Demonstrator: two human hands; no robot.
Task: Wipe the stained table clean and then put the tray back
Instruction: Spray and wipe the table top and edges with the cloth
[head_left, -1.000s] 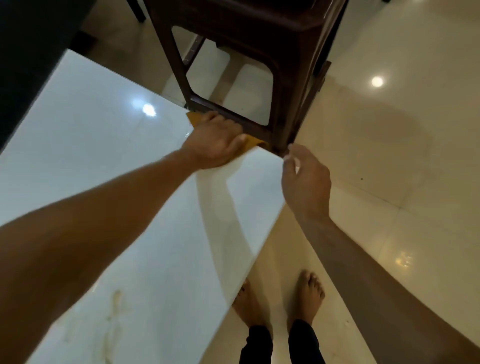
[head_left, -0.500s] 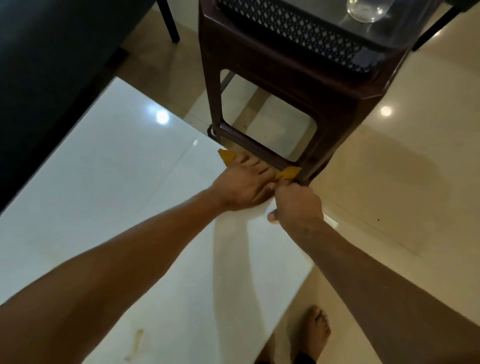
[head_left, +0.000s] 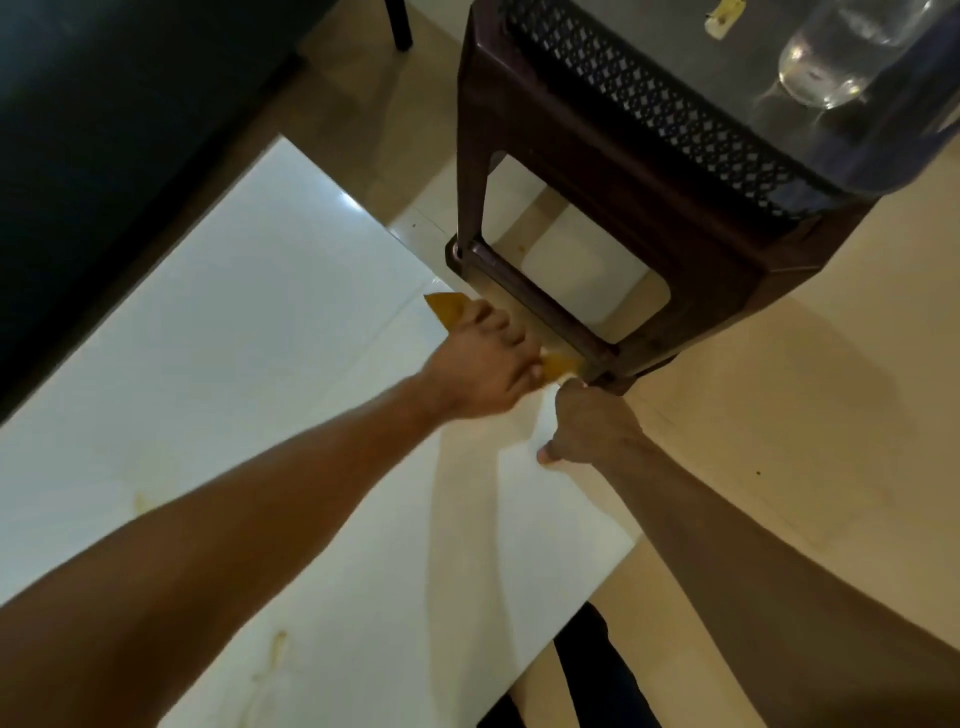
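Observation:
A white table carries brownish stains near me and at the left. My left hand presses flat on a yellow cloth at the table's far corner. My right hand sits at the table's right edge just behind that corner, fingers curled, thumb on the tabletop, fingertips touching the cloth's near corner. Whether it pinches the cloth is unclear. A dark tray with a clear glass rests on a brown plastic stool.
The stool stands on the beige tiled floor, its leg almost against the table's far corner. A dark sofa or cabinet runs along the table's left side. My legs in dark trousers stand by the table's right edge.
My right hand came in from beside the table to the corner, meeting the cloth. My left hand stayed on the cloth. My view tilted up, bringing the tray and glass into sight.

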